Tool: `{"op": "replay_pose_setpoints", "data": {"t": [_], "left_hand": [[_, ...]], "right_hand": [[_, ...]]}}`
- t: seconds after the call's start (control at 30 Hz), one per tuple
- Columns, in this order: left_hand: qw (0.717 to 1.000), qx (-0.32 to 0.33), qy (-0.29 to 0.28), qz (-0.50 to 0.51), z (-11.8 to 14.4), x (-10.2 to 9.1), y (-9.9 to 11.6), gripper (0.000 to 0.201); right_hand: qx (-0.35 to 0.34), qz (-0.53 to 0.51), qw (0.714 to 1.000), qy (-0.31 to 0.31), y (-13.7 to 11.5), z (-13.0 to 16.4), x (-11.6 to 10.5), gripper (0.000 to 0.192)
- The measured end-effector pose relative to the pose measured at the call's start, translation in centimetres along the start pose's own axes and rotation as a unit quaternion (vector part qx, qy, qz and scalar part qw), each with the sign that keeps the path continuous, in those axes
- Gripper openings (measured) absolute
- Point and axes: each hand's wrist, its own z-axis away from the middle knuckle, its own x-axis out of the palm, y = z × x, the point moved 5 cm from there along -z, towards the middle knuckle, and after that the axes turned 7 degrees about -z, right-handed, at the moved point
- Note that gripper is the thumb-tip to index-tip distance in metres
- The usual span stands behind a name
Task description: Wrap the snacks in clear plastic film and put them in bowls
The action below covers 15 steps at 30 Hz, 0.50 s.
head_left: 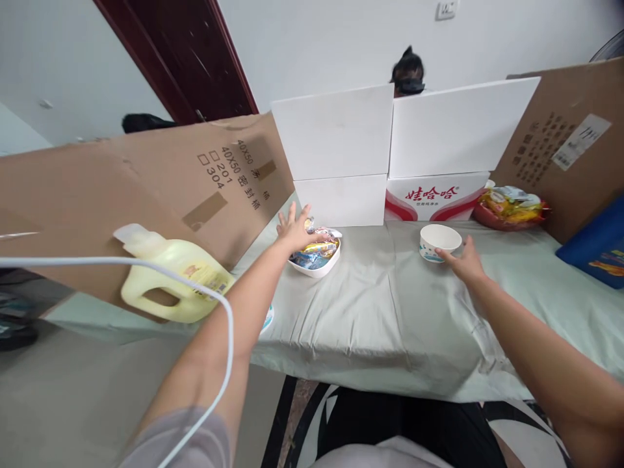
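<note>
My left hand [292, 235] is open, fingers spread over a white square-looking bowl [319, 270] at the middle left of the table. Wrapped snacks [316, 253] in shiny coloured packets fill this bowl, partly hidden by the hand. To the right stands an upright white paper bowl [433, 242] with a blue-green print. My right hand [465, 261] grips its near right side, the thumb lying across the front and the fingers at the right edge.
A pale yellow jug [175, 279] leans at the left by a cardboard panel [195, 182]. White boxes [341, 143] line the back. A red basket of packets [511, 211] and a blue container [597, 244] stand right. A white cable [229, 338] crosses my left arm. Someone's head [408, 68] shows behind.
</note>
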Motion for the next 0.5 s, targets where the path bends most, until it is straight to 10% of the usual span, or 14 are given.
{"op": "replay_pose_setpoints", "data": {"t": [0.13, 0.2, 0.3, 0.5], "left_hand": [[0.971, 0.052, -0.209, -0.108, -3.6, 2.2, 0.5, 0.127], [0.948, 0.048, -0.270, -0.159, -4.3, 3.7, 1.3, 0.131], [0.942, 0.043, -0.259, -0.209, -4.5, 5.2, 2.5, 0.127], [0.960, 0.101, -0.143, -0.217, -3.0, 6.0, 3.0, 0.098]], "right_hand": [[-0.111, -0.027, 0.990, 0.081, -5.4, 4.0, 0.2, 0.069], [-0.104, -0.111, 0.985, -0.077, -8.4, 6.7, 3.9, 0.051], [0.044, -0.189, 0.927, -0.322, -12.1, 11.0, 11.4, 0.035], [0.152, -0.195, 0.876, -0.415, -18.6, 14.2, 22.2, 0.041]]}}
